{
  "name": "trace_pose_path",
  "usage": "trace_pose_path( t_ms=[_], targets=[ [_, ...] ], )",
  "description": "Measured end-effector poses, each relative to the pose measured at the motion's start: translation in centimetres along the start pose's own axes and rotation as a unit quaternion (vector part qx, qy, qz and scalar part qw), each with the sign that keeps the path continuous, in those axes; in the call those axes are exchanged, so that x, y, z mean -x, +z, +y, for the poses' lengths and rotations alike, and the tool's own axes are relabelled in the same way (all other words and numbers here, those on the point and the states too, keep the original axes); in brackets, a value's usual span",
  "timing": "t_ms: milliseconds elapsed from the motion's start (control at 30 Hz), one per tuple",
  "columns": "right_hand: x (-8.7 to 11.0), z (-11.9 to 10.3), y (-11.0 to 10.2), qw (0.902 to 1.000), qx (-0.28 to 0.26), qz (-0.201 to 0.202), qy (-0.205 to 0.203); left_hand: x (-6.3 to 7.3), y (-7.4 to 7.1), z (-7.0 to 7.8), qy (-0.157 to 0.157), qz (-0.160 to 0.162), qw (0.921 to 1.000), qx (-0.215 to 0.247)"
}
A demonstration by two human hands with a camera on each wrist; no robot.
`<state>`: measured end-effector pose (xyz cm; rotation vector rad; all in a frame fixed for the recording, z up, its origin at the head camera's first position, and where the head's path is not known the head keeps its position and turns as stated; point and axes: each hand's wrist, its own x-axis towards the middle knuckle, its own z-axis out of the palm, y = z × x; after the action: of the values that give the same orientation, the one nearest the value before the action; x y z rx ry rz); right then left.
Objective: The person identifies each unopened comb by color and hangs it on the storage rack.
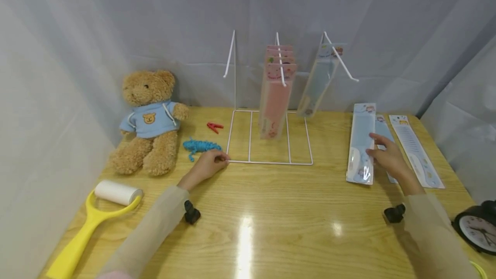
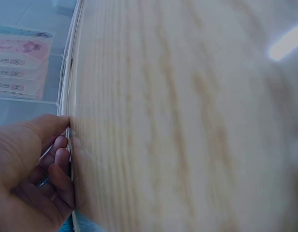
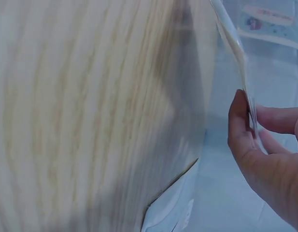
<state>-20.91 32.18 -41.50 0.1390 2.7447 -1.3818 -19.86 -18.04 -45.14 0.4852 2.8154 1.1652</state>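
A white wire display rack [image 1: 270, 163] stands at the back of the table with three prongs. My left hand [image 1: 209, 165] pinches its front left corner; in the left wrist view, thumb and curled fingers [image 2: 62, 181] meet at the wire. Several pink packaged combs [image 1: 276, 106] hang from the middle prong, and a blue packaged comb [image 1: 319, 81] from the right one. My right hand [image 1: 391, 158] holds another blue packaged comb [image 1: 360, 141] by its right edge, between thumb and fingers. Beneath that hand lies a partly hidden blue package [image 1: 382, 128], beside a white packaged comb [image 1: 416, 150].
A teddy bear [image 1: 151, 119] sits at the left behind a yellow-handled lint roller [image 1: 87, 223]. Near the rack's left side lie a red clip [image 1: 215, 127] and a blue twisted cord bundle [image 1: 201, 145]. A black alarm clock [image 1: 478, 227] stands at the right edge.
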Motion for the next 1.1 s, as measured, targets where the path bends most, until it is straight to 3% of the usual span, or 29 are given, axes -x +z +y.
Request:
trace_pose_path(
  t_ms=[100, 233, 400, 567, 733, 833, 933, 1100],
  targets=[
    [0.5, -0.4, 0.2, 0.9990, -0.027, 0.030, -0.021, 0.0, 0.0, -0.1, -0.001, 0.000, 1.0000, 0.000],
    [1.5, -1.3, 0.4, 0.9949, -0.069, 0.038, -0.063, 0.1, 0.1, -0.1, -0.002, -0.002, 1.0000, -0.002],
    [2.9, -2.8, 1.1, 0.9773, -0.160, 0.053, -0.128, 0.1, 0.2, 0.1, -0.003, -0.001, 1.0000, -0.001],
    [4.3, -4.2, 1.7, 0.9412, -0.269, 0.045, -0.199, 0.1, 0.2, 0.2, 0.002, 0.001, 1.0000, -0.001],
    [5.6, -5.6, 1.7, 0.9015, -0.345, 0.043, -0.258, 0.0, 0.2, 0.2, 0.000, -0.003, 1.0000, -0.001],
    [6.2, -6.2, 1.6, 0.8795, -0.376, 0.040, -0.289, 0.0, 0.2, 0.1, 0.000, -0.003, 1.0000, -0.003],
    [6.7, -6.6, 1.6, 0.8571, -0.400, 0.011, -0.325, 0.0, 0.1, 0.1, 0.000, -0.002, 1.0000, -0.003],
    [7.3, -7.3, 1.9, 0.8312, -0.405, -0.043, -0.379, 0.1, 0.0, 0.1, 0.003, 0.002, 1.0000, -0.004]
  ],
)
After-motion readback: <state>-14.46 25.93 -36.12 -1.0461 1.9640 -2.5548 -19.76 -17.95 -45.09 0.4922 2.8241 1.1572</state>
